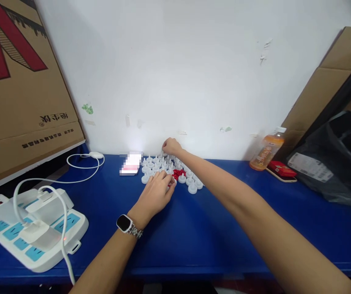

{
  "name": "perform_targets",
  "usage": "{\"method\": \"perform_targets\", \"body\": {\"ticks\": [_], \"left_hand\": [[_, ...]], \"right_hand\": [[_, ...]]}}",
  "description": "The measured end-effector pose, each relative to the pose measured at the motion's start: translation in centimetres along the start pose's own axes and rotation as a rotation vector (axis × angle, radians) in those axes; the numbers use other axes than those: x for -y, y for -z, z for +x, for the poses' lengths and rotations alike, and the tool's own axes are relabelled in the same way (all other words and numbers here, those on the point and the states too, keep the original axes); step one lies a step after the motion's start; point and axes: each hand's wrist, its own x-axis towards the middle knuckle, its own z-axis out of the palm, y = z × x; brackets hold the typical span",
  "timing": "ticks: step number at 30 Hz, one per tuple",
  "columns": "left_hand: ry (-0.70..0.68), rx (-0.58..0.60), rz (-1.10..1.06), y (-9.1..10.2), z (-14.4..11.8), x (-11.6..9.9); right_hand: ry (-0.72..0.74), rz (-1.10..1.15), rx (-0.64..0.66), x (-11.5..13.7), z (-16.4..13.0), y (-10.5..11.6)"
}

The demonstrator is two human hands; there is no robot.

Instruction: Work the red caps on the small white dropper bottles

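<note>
Fingers of the left hand (pixel 157 191) curl down just left of the loose red pieces (pixel 178 173), on the person's side, with some white and red showing beside them; whether they grip anything is hidden. Those of the right hand (pixel 172 146) bend down beyond the red pieces, at the far edge of the white spouted caps (pixel 193 188); any hold there cannot be told. The caps crowd around the red pieces on the blue tabletop (pixel 193 241), many spout up. Good handling probably means taking a cap by its broad base, lifting straight so neighbours don't topple, and holding the right forearm (pixel 224 183), which crosses right of the red pieces, clear of the caps.
</note>
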Motion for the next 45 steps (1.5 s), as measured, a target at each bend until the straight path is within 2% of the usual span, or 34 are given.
{"method": "perform_targets", "body": {"ticks": [5,12,18,21,24,26,29,32,38,42,45], "left_hand": [[0.041,0.024,-0.045,0.9,-0.1,0.2],[0.141,0.094,-0.113,2.6,-0.5,1.4],[0.158,0.152,-0.176,2.3,-0.3,2.2],[0.129,0.151,-0.221,1.6,-0.1,2.5],[0.065,0.131,-0.267,1.0,-0.1,2.4],[0.037,0.116,-0.280,0.8,-0.2,2.1],[0.045,0.118,-0.292,0.9,-0.4,1.7],[0.077,0.132,-0.283,1.2,-0.5,1.6],[0.053,0.186,-0.289,1.8,-0.8,1.7],[0.154,0.216,-0.348,2.3,-1.2,2.4],[0.238,0.256,-0.388,2.5,-1.6,3.3]], "right_hand": [[0.014,-0.008,-0.056,-0.8,-0.8,0.0],[0.025,-0.009,-0.042,-0.8,-1.1,-1.3],[-0.008,0.036,-0.069,-0.6,-1.6,-0.3],[0.012,0.089,-0.151,-0.6,-4.2,0.9],[0.109,0.277,-0.283,-1.3,-9.0,1.5],[0.187,0.369,-0.309,-2.1,-12.7,1.7],[0.163,0.446,-0.353,-3.2,-17.6,1.8],[0.126,0.476,-0.364,-3.5,-20.7,2.0],[0.215,0.374,-0.253,-2.6,-22.2,1.3],[0.339,0.231,-0.135,-2.1,-21.7,0.7],[0.424,0.107,-0.116,-1.5,-21.1,0.6]]}}
